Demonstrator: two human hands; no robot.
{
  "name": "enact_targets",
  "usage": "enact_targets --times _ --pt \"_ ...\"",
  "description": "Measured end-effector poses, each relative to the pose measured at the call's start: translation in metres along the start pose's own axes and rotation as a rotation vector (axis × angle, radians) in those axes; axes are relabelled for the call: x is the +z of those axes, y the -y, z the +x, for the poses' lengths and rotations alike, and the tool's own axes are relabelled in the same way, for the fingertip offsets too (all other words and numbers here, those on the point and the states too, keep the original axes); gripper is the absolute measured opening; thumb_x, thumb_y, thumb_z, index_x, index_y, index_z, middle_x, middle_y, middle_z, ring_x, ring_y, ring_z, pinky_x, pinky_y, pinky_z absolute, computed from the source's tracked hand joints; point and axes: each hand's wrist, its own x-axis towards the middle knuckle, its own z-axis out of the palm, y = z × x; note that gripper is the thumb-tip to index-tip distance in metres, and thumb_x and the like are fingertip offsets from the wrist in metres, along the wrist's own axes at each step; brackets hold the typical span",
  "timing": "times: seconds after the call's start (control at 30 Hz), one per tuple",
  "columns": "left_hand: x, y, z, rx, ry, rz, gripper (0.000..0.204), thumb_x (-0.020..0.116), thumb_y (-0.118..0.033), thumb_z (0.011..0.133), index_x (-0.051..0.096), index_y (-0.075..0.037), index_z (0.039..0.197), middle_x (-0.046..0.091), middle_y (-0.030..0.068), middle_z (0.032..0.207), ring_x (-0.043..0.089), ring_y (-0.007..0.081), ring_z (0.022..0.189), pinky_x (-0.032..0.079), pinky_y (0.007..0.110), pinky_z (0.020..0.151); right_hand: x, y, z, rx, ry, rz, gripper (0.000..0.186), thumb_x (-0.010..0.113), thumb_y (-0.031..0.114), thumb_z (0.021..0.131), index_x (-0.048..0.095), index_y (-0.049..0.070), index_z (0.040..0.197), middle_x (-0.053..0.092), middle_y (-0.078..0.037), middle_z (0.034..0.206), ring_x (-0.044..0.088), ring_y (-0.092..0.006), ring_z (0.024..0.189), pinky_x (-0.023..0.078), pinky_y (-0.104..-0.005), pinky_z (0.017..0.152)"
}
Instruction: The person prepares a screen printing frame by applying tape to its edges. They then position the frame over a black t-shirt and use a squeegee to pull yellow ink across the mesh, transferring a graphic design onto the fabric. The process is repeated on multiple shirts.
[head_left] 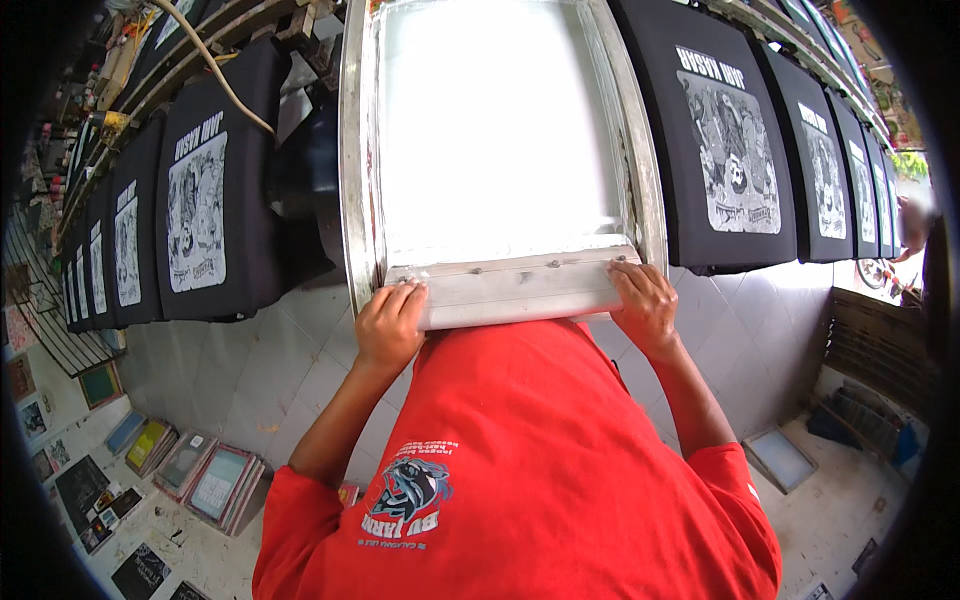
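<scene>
Both my hands grip a long pale squeegee (520, 285) that lies crosswise at the near end of a metal-framed printing screen (500, 120) with a bright white surface. My left hand (393, 315) has its fingers curled over the squeegee's left end. My right hand (645, 305) holds the right end the same way, beside the frame's rail. What lies under the screen is hidden. My red shirt fills the view just below the squeegee.
Rows of black printed shirts (725, 150) on boards flank the screen on both sides. A beige cable (215, 70) hangs at upper left. Stacked screens (210, 480) stand on the tiled floor (270, 370) at lower left. A blurred person (912, 225) is at far right.
</scene>
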Motion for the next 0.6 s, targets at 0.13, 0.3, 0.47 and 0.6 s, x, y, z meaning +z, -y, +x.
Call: enact_targets --times 0.13,0.3,0.47,0.6 --pt "0.003 0.013 0.027 -0.043 0.036 -0.021 0.039 0.066 0.005 0.06 0.068 -0.007 0.097 0.069 0.0041 0.096 0.065 0.0224 0.089 0.054 0.033 0.075 0.004 -0.015 0.035 -0.029 -0.008 -0.036 0.023 0.065 0.003 0.066 0.067 0.009 0.088 0.068 -0.001 0.087 0.065 -0.021 0.079 0.054 -0.0335 0.07" --pt "-0.013 0.026 0.055 -0.103 0.151 -0.123 0.039 0.069 0.0 0.059 0.068 -0.009 0.097 0.07 0.0053 0.099 0.064 0.0265 0.091 0.054 0.037 0.076 -0.011 -0.027 0.056 -0.018 0.089 0.056 0.024 0.067 0.004 0.063 0.067 0.008 0.086 0.069 -0.005 0.088 0.065 -0.025 0.08 0.055 -0.0365 0.068" --pt "-0.037 0.002 0.022 -0.122 0.242 -0.163 0.041 0.068 -0.001 0.062 0.068 -0.009 0.102 0.07 0.0072 0.103 0.064 0.0275 0.098 0.053 0.037 0.084 -0.033 -0.003 0.021 0.007 0.115 0.088 0.022 0.066 0.003 0.063 0.067 0.009 0.084 0.069 -0.004 0.087 0.065 -0.0244 0.08 0.054 -0.0364 0.069" --pt "-0.024 0.002 0.005 -0.102 0.21 -0.148 0.041 0.066 0.001 0.063 0.068 -0.007 0.103 0.069 0.0085 0.105 0.063 0.0276 0.099 0.052 0.038 0.086 -0.031 0.011 0.01 0.037 0.11 0.065 0.02 0.065 0.002 0.065 0.066 0.009 0.084 0.068 -0.003 0.085 0.065 -0.0216 0.079 0.054 -0.0343 0.07"
